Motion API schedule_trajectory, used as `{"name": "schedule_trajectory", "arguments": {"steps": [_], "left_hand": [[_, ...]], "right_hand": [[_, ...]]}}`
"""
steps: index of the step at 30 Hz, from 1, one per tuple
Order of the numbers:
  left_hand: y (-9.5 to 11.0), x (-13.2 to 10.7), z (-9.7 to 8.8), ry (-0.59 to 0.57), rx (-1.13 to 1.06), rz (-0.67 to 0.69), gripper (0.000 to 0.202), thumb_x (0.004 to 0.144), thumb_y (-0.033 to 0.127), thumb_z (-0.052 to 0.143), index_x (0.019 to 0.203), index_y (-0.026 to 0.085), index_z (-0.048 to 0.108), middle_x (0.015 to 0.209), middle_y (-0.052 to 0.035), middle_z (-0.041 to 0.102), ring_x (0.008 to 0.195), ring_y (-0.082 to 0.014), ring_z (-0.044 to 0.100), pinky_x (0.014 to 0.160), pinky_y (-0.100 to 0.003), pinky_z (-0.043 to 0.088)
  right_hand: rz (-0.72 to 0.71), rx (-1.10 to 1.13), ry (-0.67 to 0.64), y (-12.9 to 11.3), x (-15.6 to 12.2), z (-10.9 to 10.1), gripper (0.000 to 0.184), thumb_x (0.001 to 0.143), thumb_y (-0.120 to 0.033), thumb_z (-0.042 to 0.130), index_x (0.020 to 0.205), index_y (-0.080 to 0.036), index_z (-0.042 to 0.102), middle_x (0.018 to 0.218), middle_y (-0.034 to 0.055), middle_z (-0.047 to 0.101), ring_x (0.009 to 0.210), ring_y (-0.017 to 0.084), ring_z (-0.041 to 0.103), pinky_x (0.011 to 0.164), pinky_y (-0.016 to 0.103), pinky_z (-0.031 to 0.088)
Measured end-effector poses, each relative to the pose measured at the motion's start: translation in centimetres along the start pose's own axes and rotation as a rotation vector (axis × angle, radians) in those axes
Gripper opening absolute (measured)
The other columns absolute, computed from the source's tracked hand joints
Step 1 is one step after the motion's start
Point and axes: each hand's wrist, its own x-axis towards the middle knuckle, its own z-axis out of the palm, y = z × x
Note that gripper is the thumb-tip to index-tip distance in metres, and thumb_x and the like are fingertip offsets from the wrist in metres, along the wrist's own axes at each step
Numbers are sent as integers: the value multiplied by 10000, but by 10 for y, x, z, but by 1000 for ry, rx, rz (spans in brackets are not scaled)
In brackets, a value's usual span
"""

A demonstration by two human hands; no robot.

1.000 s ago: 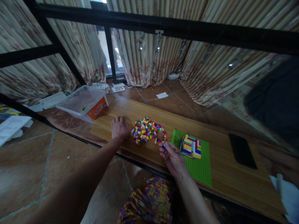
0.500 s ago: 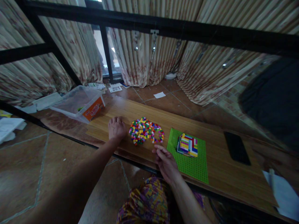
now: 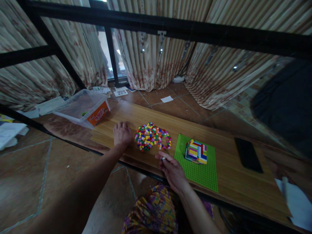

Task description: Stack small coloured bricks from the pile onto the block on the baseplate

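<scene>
My left hand [image 3: 122, 133] lies palm down on the wooden board, left of a spread of small coloured toy bricks [image 3: 148, 135]. Its fingers rest on the wood with nothing visible in them. My right hand [image 3: 172, 167] is turned partly palm up in front of the spread, near the left edge of a green baseplate [image 3: 207, 180]. Between its thumb and fingers is a small white brick [image 3: 163, 159]. On the baseplate stands a layered block of multicoloured bricks [image 3: 197, 151], striped on top.
A clear plastic box [image 3: 75, 107] with an orange label stands at the board's left end. Right of the baseplate lies a black phone [image 3: 248, 154]. Dark metal bars [image 3: 156, 24] cross above the board, with striped curtains [image 3: 151, 65] behind.
My right hand has shifted slightly left and its fingers have turned, so the white brick now shows. The left hand rests in the same place.
</scene>
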Motion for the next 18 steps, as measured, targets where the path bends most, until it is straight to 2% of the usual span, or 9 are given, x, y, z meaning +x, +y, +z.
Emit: {"name": "schedule_trajectory", "arguments": {"steps": [3,6,13,18], "left_hand": [[0,1,0,2,6,0,391,910,260,366,1159,114,628,1181,-181,610,1110,-332,526,962,-455,417],[0,1,0,5,7,-1,391,910,262,364,1151,108,630,1172,-184,612,1111,-331,526,966,-456,415],[1,0,-1,-12,26,-4,384,907,262,368,1139,105,631,1171,-181,612,1106,-335,526,949,-450,420],[1,0,-1,1,22,-11,382,912,265,366,1134,112,637,1167,-175,616,1094,-330,529,950,-443,421]], "right_hand": [[-2,16,3,-1,0,2,390,687,-359,824,1054,-265,730,957,33,747,664,107,553,593,224,448],[-6,34,18,-1,0,2,354,671,-356,841,990,-253,729,941,30,753,639,99,538,568,210,429],[72,77,29,-5,-1,-1,312,626,-312,885,893,-208,762,968,44,756,698,74,575,656,182,471],[73,77,37,-5,1,-2,332,628,-354,889,899,-206,765,885,29,743,672,62,560,622,165,465]]}}
